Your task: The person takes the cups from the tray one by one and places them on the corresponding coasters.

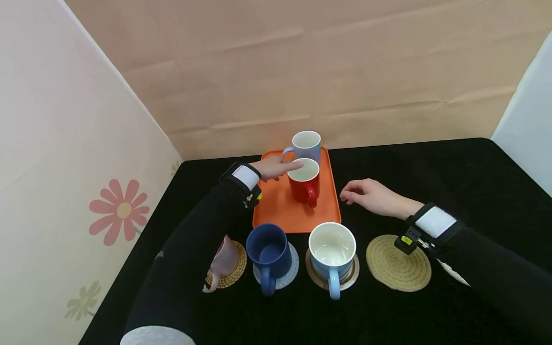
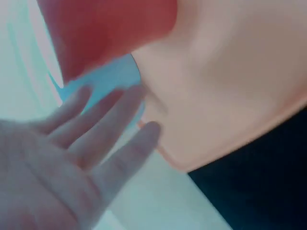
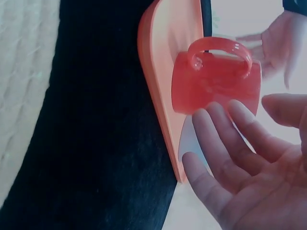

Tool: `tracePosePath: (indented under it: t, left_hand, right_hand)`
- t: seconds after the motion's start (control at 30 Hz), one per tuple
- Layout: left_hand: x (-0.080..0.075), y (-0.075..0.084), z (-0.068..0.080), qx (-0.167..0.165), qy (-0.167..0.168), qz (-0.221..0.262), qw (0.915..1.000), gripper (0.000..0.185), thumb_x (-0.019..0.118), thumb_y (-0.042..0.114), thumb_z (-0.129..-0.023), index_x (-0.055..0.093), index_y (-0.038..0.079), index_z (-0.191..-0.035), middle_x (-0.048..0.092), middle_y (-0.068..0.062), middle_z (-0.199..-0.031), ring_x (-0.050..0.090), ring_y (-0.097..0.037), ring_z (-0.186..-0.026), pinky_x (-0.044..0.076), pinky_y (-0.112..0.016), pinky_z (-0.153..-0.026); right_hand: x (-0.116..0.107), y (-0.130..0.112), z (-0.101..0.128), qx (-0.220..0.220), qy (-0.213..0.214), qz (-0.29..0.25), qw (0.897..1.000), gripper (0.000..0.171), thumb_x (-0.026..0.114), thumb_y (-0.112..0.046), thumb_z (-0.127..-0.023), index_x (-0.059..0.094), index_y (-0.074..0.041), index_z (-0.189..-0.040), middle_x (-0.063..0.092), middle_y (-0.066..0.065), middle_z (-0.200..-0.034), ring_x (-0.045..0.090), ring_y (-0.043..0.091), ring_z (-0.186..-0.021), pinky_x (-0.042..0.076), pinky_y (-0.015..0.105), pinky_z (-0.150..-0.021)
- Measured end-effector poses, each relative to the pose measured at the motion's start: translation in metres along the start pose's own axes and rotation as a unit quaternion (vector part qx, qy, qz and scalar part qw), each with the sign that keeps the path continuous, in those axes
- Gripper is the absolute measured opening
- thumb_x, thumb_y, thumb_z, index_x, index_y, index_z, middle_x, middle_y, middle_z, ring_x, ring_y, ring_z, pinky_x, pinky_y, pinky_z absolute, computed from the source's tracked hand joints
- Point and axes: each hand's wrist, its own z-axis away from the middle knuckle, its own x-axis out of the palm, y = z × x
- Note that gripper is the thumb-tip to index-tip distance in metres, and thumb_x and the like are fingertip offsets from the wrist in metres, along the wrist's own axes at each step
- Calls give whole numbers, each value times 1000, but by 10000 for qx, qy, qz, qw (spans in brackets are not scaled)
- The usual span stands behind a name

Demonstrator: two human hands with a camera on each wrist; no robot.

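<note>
A red mug (image 1: 297, 191) stands on an orange tray (image 1: 273, 208), its handle toward me. Behind it on the tray is a pale blue mug (image 1: 314, 152), partly hidden. My left hand (image 1: 276, 167) is at the red mug's left, one finger overlapping its rim in the head view. In the left wrist view, the left hand (image 2: 72, 163) has its fingers spread beside the red mug (image 2: 110, 33). My right hand (image 1: 373, 195) hovers off the tray's right edge, fingers loosely bent and holding nothing. The right wrist view shows that hand (image 3: 254, 167) near the red mug (image 3: 216, 81).
Nearer me, a pink mug (image 1: 226, 261), a navy mug (image 1: 270, 258) and a light blue mug (image 1: 329, 266) stand on round coasters. A beige woven coaster (image 1: 398, 270) lies on the right, partly under my right wrist. A pale edge (image 1: 453, 274) shows beneath the right sleeve.
</note>
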Motion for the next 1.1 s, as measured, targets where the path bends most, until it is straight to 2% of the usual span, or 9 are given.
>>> tracePosePath:
  t: [0.1,0.17,0.27,0.4,0.5,0.7,0.83,0.97,1.1]
  left_hand:
    - [-1,1,-6,316,229,264,9989,74,37,61,-97,34,6,-147,45,-17,-139,50,-29,-113,45,-34,-87]
    - [-1,3,-8,426,137,618,9971,75,35,59,-98,22,11,-154,34,-13,-151,42,-31,-128,43,-46,-98]
    - [-2,5,-11,415,-88,1004,9940,74,31,59,-98,19,14,-155,29,-12,-154,36,-34,-134,37,-56,-102]
    - [0,6,-9,362,-184,1136,9927,74,29,61,-98,19,16,-155,33,-13,-152,38,-35,-133,36,-60,-102]
    - [1,4,-6,348,-210,1174,9923,74,29,62,-98,16,16,-156,32,-13,-153,40,-35,-133,36,-59,-101]
    - [2,3,1,337,-291,1371,9896,71,28,58,-100,15,16,-156,30,-13,-154,41,-37,-132,36,-57,-103]
    - [6,5,3,318,-332,1426,9887,71,29,58,-100,19,15,-155,32,-14,-153,42,-38,-132,36,-58,-103]
    - [9,8,2,285,-332,1453,9884,71,29,58,-100,22,13,-154,34,-13,-152,43,-37,-131,37,-58,-102]
    - [10,10,2,197,-340,1506,9878,71,30,58,-100,25,12,-154,35,-14,-151,41,-37,-132,39,-55,-101]
  right_hand:
    - [8,-3,-10,9,64,-170,9998,27,53,-15,-101,62,5,-115,66,15,-106,60,31,-95,50,47,-88]
    - [14,-6,-20,40,23,-441,9990,31,52,-18,-101,60,6,-118,64,18,-110,58,34,-98,50,46,-89]
    - [21,-10,-32,144,-175,-1226,9922,38,48,-21,-103,54,9,-124,60,24,-118,55,39,-107,48,47,-93]
    - [25,-11,-43,466,-553,-2614,9625,44,43,-20,-105,46,13,-132,53,30,-129,51,42,-119,42,49,-100]
    - [28,-9,-46,650,-784,-3254,9401,46,42,-21,-105,44,15,-134,56,26,-128,52,38,-117,41,48,-102]
    - [39,-5,-49,602,-1127,-3839,9145,41,41,-24,-106,59,11,-118,68,13,-108,60,28,-107,43,43,-100]
    - [42,-4,-47,620,-1201,-3876,9119,39,39,-24,-107,65,3,-100,66,8,-93,59,25,-94,47,35,-90]
    - [44,-5,-44,655,-1115,-4066,9044,39,34,-23,-108,58,-6,-82,52,6,-77,50,22,-81,44,32,-81]
    - [47,-7,-44,579,-983,-4364,8925,41,28,-21,-108,47,-9,-74,40,4,-70,42,18,-72,39,31,-74]
